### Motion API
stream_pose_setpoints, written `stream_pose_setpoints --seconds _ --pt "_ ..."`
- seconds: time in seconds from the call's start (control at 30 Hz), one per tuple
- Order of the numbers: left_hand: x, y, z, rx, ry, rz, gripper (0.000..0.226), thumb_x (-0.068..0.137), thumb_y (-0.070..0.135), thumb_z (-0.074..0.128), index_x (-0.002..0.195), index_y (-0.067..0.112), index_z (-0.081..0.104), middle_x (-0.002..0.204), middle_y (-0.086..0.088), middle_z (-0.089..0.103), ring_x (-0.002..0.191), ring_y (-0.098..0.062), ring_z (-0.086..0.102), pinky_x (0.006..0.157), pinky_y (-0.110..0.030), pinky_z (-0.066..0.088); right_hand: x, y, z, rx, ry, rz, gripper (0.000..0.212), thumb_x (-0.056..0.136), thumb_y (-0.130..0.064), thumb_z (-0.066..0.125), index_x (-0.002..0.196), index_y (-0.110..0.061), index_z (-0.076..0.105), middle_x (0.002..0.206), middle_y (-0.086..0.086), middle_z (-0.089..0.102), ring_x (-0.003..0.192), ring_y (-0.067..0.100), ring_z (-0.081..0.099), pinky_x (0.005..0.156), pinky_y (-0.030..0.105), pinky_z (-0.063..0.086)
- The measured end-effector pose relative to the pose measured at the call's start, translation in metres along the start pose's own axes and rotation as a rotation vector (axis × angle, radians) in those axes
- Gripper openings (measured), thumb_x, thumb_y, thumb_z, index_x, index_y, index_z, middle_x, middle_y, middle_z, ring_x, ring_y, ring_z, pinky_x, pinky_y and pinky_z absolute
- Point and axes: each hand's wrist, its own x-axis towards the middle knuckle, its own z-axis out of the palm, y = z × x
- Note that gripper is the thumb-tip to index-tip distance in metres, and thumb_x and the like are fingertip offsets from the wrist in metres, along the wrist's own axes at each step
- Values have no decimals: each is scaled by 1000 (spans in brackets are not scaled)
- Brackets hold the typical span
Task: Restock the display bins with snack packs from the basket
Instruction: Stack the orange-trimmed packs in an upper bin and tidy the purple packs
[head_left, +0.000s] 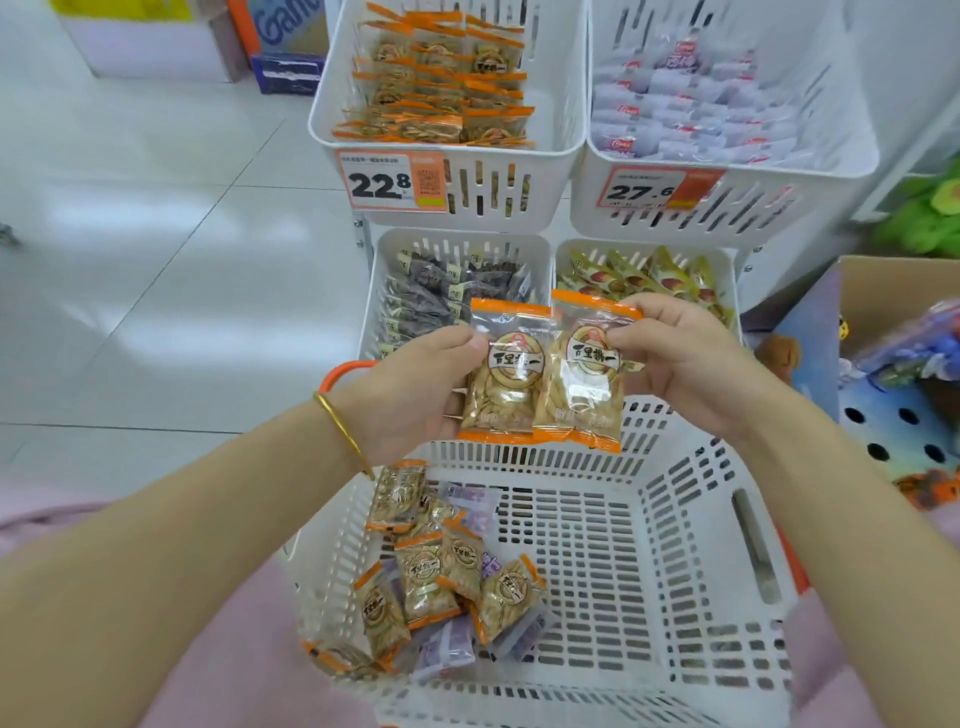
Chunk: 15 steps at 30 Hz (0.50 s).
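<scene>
Both hands up over the basket (717, 519), each clamped on one seed pack.
- Left hand (415, 395): holds the left pack (504, 379), thumb on its front near the upper left edge, fingers behind. Gold bangle (343, 431) on that wrist.
- Right hand (685, 358): pinches the right pack (584, 374) at its upper right, thumb on the front.
- Both packs are upright, labels facing me, side by side with inner edges touching. They are clear with orange top and bottom seals and pale seeds inside.
- Hands are close together, with only the two packs between them.

Basket: white slotted plastic, nearest me, orange handle (345, 371) showing at the far left. More seed packs (441, 577) are heaped in its near-left corner, with a few purple-white packs (447, 649) mixed in.

Bins beyond, two tiers:
- Far left bin (545, 171): same orange-sealed packs stacked in rows, price tag (392, 182) reads 22.8.
- Far right bin (831, 187): purple-white packs, tag (660, 189) reads 27.6.
- Lower left bin (457, 234): dark packs.
- Lower right bin (644, 245): yellow-green packs.

The held packs sit in front of the lower tier, below the 22.8 bin and not touching any bin.

Cardboard box (893, 280) at right edge; I can't make out its contents.
</scene>
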Motion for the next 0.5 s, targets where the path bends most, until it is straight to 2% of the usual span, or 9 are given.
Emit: stream_pose_setpoints --seconds 0.13,0.2,0.27,0.3,0.37,0.4,0.47,0.5 --pt "2 5 7 -21 -39 -39 34 100 39 35 109 14 56 90 -6 64 71 -18 61 68 -31 56 3 1 11 -27 32 -15 9 82 -6 65 87 -11 60 87 6 67 79 19 62 66 38 56" --pt "6 2 9 55 -63 -7 39 93 47 48 111 15 59 99 -8 66 83 -22 63 83 -43 56 5 5 19 -78 86 -20 6 87 -5 61 88 -11 60 90 9 66 82 21 62 68 39 56" --pt "8 -2 8 176 -66 57 40 83 36 67 116 17 58 111 -10 67 99 -33 64 94 -55 48 8 6 25 -98 115 -20 7 88 -5 61 87 -12 59 95 13 65 85 23 63 70 43 56" --pt "10 -3 6 225 -56 75 41 82 27 70 119 17 55 113 -12 67 103 -35 63 93 -53 49 8 5 26 -103 117 -16 9 87 -4 62 88 -12 58 97 14 64 85 24 63 69 43 57" --pt "14 -1 1 315 -43 116 41 85 15 68 121 17 50 114 -11 65 104 -29 62 83 -40 52 12 -3 22 -89 95 -4 21 85 -2 65 99 -12 54 103 15 63 84 23 62 62 39 59" --pt "17 3 -1 356 -53 144 44 85 11 66 124 17 47 115 -9 64 105 -25 62 83 -38 51 16 -9 19 -86 67 14 32 83 -4 67 109 -13 52 106 13 64 84 22 63 61 38 59" --pt "24 17 -5 420 -109 194 58 86 6 64 135 17 36 121 -5 60 109 -19 60 92 -41 51 24 -27 10 -185 -29 51 51 80 -15 72 124 -23 49 107 6 67 88 21 68 65 39 59" --pt "27 26 -6 454 -136 215 64 87 5 63 140 18 30 125 -2 57 111 -17 59 94 -40 51 29 -38 8 -286 -86 51 52 78 -20 74 124 -27 51 104 1 70 89 20 69 67 38 59"
